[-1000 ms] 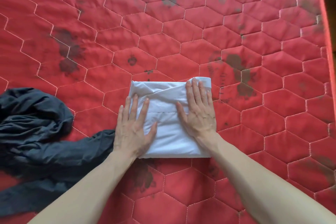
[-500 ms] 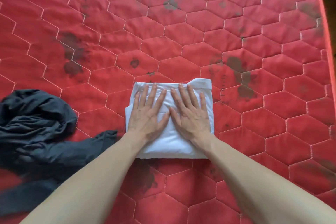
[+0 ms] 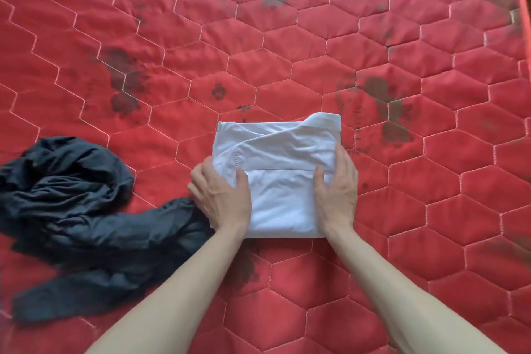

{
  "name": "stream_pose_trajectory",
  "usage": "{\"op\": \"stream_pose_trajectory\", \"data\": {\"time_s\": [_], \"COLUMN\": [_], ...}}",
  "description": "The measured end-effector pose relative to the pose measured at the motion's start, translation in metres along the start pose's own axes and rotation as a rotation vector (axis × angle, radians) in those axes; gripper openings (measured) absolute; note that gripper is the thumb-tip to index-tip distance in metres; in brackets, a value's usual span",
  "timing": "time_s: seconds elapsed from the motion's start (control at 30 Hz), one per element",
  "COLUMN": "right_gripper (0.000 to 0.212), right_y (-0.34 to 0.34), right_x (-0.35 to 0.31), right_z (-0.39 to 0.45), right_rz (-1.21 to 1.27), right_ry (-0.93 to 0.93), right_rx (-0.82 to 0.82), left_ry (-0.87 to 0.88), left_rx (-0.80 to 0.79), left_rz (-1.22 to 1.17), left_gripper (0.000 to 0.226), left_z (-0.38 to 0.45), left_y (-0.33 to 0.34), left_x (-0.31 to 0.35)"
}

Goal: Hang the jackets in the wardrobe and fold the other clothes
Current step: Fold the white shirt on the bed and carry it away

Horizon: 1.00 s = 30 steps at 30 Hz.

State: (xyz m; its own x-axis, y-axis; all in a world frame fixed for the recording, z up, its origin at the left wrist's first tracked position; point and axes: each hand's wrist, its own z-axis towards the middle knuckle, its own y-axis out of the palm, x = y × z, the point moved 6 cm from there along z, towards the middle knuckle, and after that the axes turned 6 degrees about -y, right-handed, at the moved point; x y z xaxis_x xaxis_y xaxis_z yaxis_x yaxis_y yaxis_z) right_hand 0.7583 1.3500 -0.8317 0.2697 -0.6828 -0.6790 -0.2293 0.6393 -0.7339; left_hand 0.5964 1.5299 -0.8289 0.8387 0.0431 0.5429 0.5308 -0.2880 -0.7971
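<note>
Head view shows 2 bare hands at the 2 sides of a folded white garment (image 3: 277, 178). Left hand (image 3: 222, 198) holds the left edge of the bundle: its thumb lies on top of the white cloth and its fingers are curled around the side, so their tips are hidden. Right hand (image 3: 337, 191) does the same at the right edge, with the thumb on top and the fingers wrapped down along the side of the fold. Both forearms come up from the bottom of the picture and spread apart toward the lower corners.

White garment is folded into a neat rectangle, with a diagonal flap across its upper half and a thicker band, maybe a collar or cuff, at the far right corner. It lies flat on a red quilted mattress (image 3: 373, 52), near the middle and a little toward the person.

Just beside the left hand, touching its outer side, lies a dark grey garment (image 3: 71, 198). It is not folded: 1 part is crumpled in a heap at the left edge of the view, and long strips of it run toward the white bundle and toward the lower left.

Mattress cover has hexagon stitching and several dark stains, some beyond the white garment and some under the wrists.
</note>
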Motion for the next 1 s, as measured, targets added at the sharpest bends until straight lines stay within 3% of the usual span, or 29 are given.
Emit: {"op": "stream_pose_trajectory", "data": {"time_s": [0.13,0.2,0.27,0.37,0.6,0.8,0.9,1.0], "right_gripper": [0.06,0.045,0.034,0.039,0.035,0.034,0.019,0.022], "right_y": [-0.017,-0.017,-0.011,-0.011,-0.048,-0.127,-0.187,-0.254], "right_x": [0.007,0.017,0.022,0.029,0.028,-0.016,-0.058,-0.107], "right_z": [-0.004,-0.003,-0.003,-0.01,-0.029,-0.051,-0.064,-0.077], "right_rz": [0.212,0.405,0.603,0.631,0.716,0.74,0.78,0.778], "right_ry": [0.261,0.429,0.506,0.516,0.477,0.428,0.386,0.303], "right_rx": [-0.017,-0.136,-0.339,-0.545,-0.599,-0.649,-0.696,-0.719], "left_ry": [-0.332,-0.363,-0.412,-0.532,-0.517,-0.412,-0.406,-0.407], "left_rx": [-0.201,-0.323,-0.475,-0.746,-0.998,-1.002,-0.991,-0.959], "left_rz": [-0.035,-0.001,-0.166,-0.348,-0.572,-0.569,-0.603,-0.68], "left_gripper": [0.071,0.073,0.063,0.056,0.038,0.037,0.038,0.04], "left_z": [0.011,0.017,0.016,-0.001,-0.042,-0.093,-0.131,-0.174], "left_y": [-0.004,-0.007,-0.006,-0.001,-0.024,-0.087,-0.139,-0.199], "left_x": [-0.009,-0.007,-0.008,-0.013,-0.021,-0.003,0.02,0.045]}}
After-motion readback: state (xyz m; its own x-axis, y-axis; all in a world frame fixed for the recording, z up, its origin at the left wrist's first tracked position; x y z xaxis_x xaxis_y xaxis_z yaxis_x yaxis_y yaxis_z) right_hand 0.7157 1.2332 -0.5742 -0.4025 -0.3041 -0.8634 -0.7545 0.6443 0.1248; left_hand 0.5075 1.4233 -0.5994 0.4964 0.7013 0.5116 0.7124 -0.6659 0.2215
